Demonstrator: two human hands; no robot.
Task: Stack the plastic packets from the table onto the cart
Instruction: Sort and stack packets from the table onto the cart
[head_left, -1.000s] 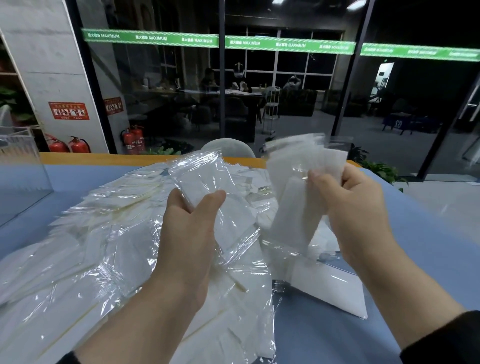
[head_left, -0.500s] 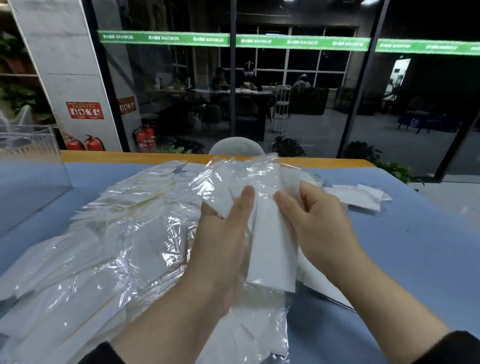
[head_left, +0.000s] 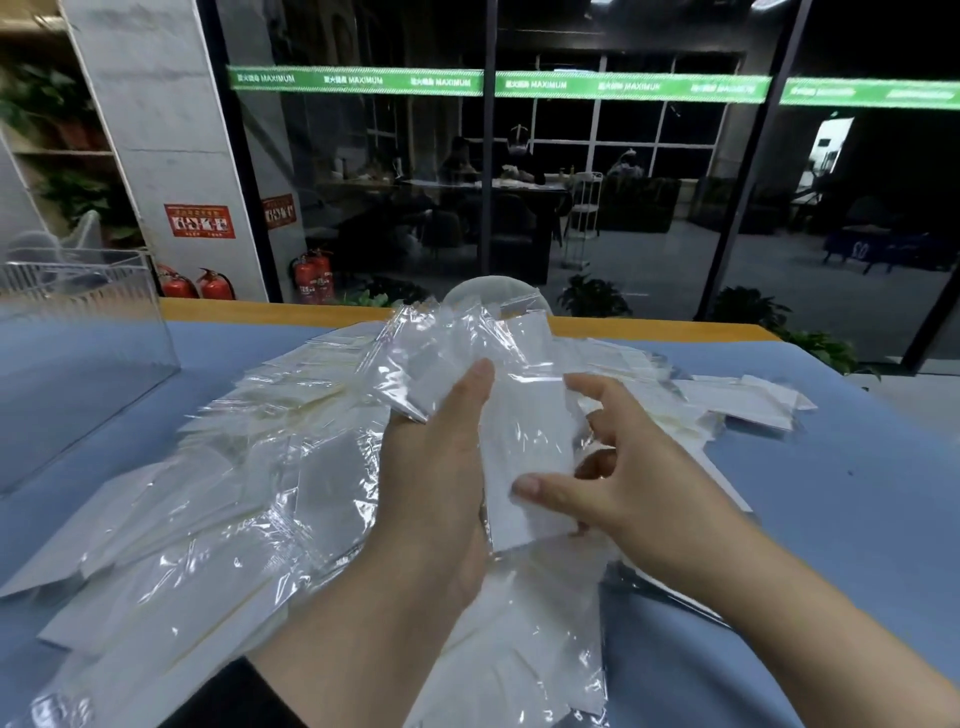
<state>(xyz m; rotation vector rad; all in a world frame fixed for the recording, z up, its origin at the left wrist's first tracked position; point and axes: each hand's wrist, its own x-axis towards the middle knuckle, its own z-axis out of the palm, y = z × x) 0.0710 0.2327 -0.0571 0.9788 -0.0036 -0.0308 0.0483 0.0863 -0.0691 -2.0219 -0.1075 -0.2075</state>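
Two hands, left hand (head_left: 441, 478) and right hand (head_left: 623, 483), fingers pinching plastic packets (head_left: 524, 441)

Glossy, crinkled clear plastic packets (head_left: 218, 509) on a matt blue table (head_left: 841, 499)

A blue table (head_left: 857, 499) with a wooden far edge bears a heap of plastic packets (head_left: 197, 509) and a clear box (head_left: 78, 374) far left.
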